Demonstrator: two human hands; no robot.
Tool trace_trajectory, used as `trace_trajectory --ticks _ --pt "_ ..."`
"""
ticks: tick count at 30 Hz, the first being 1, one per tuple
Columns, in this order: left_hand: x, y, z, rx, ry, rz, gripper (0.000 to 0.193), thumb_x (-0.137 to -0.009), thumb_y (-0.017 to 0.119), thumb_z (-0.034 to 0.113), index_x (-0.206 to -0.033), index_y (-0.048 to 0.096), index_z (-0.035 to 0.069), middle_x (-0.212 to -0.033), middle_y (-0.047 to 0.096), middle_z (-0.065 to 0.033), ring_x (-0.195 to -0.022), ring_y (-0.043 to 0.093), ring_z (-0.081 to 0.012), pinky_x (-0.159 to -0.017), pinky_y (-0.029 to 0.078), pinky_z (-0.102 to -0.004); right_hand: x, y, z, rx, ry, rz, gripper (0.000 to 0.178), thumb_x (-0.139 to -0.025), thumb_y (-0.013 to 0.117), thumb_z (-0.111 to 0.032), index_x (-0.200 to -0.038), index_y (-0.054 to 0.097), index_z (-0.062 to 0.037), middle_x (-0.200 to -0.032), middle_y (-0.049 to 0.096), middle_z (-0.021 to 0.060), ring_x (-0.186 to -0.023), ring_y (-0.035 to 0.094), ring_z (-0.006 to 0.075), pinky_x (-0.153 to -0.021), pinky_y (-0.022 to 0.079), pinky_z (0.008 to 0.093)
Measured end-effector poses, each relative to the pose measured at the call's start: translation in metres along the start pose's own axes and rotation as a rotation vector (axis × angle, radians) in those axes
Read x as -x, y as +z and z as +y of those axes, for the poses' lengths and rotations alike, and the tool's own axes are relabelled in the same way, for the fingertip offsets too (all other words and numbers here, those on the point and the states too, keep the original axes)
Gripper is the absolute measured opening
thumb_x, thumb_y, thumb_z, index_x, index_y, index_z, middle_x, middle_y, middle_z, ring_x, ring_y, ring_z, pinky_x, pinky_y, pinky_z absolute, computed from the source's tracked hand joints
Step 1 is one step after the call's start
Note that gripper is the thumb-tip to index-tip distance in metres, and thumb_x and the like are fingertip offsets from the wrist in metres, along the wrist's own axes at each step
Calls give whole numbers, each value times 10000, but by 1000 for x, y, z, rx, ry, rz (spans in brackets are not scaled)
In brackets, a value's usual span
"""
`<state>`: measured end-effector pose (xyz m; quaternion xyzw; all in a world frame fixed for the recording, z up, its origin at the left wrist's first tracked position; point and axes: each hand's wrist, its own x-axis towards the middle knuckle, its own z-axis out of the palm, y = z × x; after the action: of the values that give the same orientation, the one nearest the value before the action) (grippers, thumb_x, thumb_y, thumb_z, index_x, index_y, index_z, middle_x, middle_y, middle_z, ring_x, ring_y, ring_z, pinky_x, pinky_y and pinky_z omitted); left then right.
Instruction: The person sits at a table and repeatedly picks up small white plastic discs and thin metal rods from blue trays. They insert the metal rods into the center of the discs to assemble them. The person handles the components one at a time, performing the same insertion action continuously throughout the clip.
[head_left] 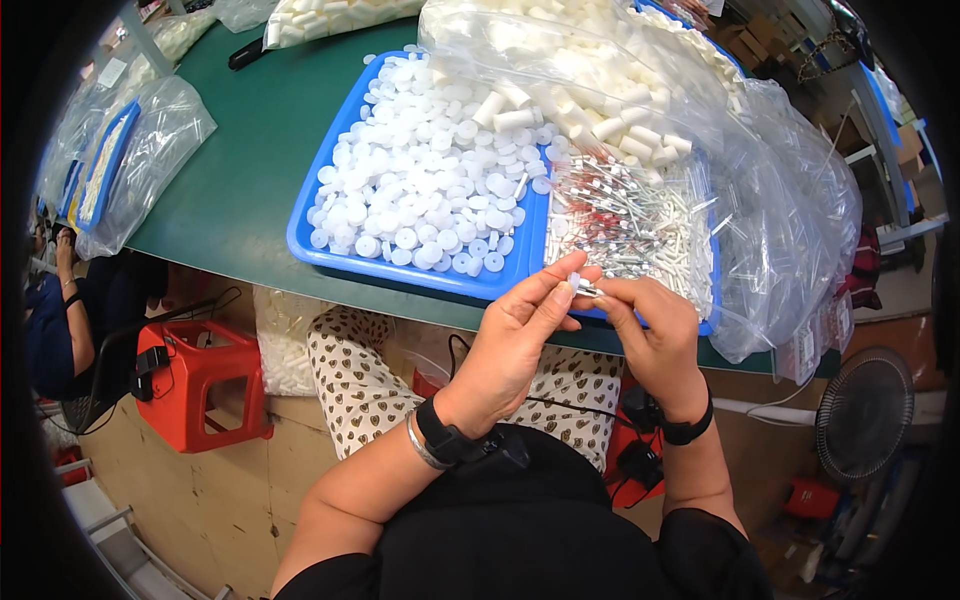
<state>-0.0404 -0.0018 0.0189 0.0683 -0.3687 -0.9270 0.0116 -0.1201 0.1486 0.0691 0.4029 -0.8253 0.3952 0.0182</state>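
Note:
My left hand (518, 335) and my right hand (655, 325) meet just over the front edge of a blue divided tray (390, 272). Both are closed, thumbs against fingers, on a small white plastic piece (580, 286) with a thin, shiny part; its exact kind is too small to tell. Round white plastic discs (420, 165) with centre holes fill the tray's left compartment. In the right one lie many thin pins with white ends and some red parts (610, 205), next to short thin white tubes (685, 255).
A clear bag of cream-coloured cylinders (590, 75) spills over the tray's far side. More clear plastic (790, 220) bulges at the right. The green table (240, 180) reaches left to bagged blue trays (105, 165). A red stool (200, 385), another person's arm (75, 305) and a fan (865, 415) stand around.

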Motion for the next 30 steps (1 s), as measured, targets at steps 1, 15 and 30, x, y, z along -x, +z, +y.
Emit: trace_trajectory --ticks 1,15,30 --pt "1 0 0 -67 18 -11 429 -1037 525 202 -1422 482 19 -1364 579 -101 -1106 580 -120 -923 461 -258 1 1 -1 -155 163 -49 75 -897 674 -33 -966 674 -3 -806 688 89 -620 625 162 -587 490 261" --pt "4 -9 -4 25 -31 82 356 -1055 477 218 -1346 515 17 -1178 660 -112 -971 631 -126 -844 498 -248 -87 -58 77 462 138 21 166 -945 588 -152 -991 695 -33 -875 693 185 -753 661 366 -686 520 405" --pt "7 -14 4 94 -58 88 392 -1059 471 264 -1330 515 -16 -1137 660 -134 -953 642 -128 -849 518 -259 -78 -66 105 527 194 98 216 -881 624 -118 -1054 682 -4 -935 660 191 -822 640 331 -747 501 413"
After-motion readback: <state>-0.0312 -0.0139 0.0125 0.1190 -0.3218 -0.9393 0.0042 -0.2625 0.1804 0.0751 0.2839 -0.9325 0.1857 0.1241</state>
